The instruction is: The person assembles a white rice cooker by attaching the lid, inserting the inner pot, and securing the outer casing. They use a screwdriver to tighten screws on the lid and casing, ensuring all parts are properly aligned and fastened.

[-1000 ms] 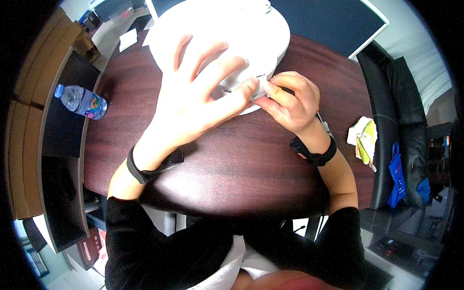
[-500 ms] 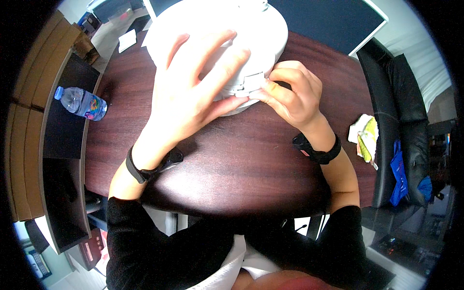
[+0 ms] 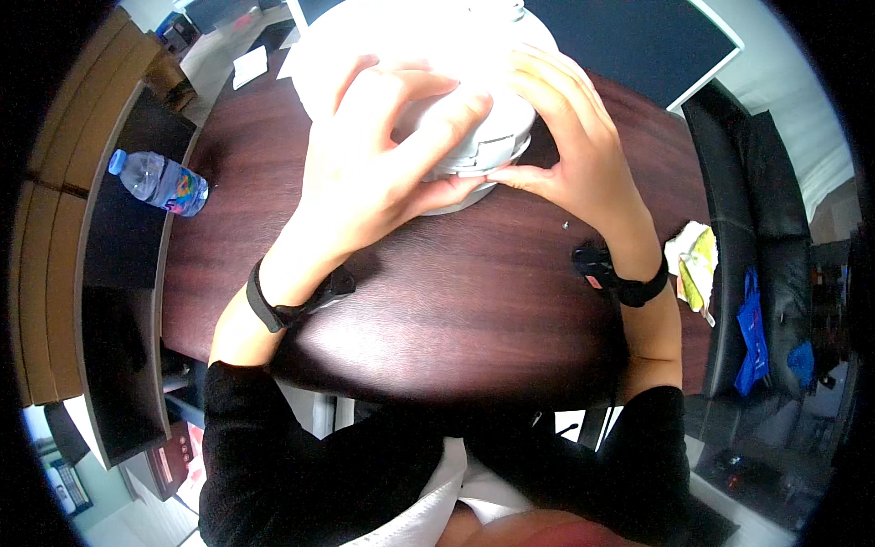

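A white round lidded appliance (image 3: 410, 32), shaped like a rice cooker, stands at the far side of the dark wooden table (image 3: 456, 292). Strong glare washes out much of its top. My left hand (image 3: 355, 159) grips its near left part, with fingers bent over the top and the thumb along the front rim. From the other side my right hand (image 3: 588, 155) holds it, fingers stretched along the right of the lid and the thumb tip under the front edge. Between the two hands shows a small rectangular front panel (image 3: 497, 149). Both thumbs press close to the seam below it.
A water bottle (image 3: 162, 184) with a blue cap lies left, by a dark shelf (image 3: 118, 255). A yellow and white crumpled packet (image 3: 693, 260) is at the table's right edge, beside a black sofa (image 3: 784, 182). A tiny white bit (image 3: 565, 224) lies near my right wrist.
My right hand has opened from a pinch at the front edge and spread its fingers up along the appliance's right side. My left hand keeps its grip. The whole view has shifted slightly.
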### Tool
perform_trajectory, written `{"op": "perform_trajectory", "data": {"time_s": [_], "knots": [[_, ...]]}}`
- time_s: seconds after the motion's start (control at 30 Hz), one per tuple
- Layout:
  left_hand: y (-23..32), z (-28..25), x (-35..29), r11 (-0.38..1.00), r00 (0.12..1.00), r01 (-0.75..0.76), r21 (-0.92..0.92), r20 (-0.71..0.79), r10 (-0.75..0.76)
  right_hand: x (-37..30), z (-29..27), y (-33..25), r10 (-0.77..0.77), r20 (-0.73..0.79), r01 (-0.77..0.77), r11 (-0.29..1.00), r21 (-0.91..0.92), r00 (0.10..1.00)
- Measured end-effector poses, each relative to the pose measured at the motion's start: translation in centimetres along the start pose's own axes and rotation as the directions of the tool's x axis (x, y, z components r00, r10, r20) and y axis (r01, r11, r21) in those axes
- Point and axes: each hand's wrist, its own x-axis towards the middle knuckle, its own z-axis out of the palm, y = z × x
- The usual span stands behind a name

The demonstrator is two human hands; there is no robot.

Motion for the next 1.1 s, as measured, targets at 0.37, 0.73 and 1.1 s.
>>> {"op": "perform_trajectory", "data": {"time_s": [0.37,0.73,1.1], "knots": [[-0.1,0.5,-0.2,0.999,0.999,-0.018,0.034,-0.045,0.019,0.7,-0.6,0.7,-0.04,0.058,0.039,0.999,0.029,0.998],[0.1,0.8,-0.3,0.999,0.998,-0.011,0.044,-0.057,0.013,0.6,-0.6,1.5,-0.088,0.049,0.087,0.996,0.008,0.995],[0.3,-0.2,-0.1,1.0,0.999,0.013,0.024,0.033,-0.014,-0.5,0.0,1.7,-0.065,0.043,0.062,0.995,0.076,0.997]]}}
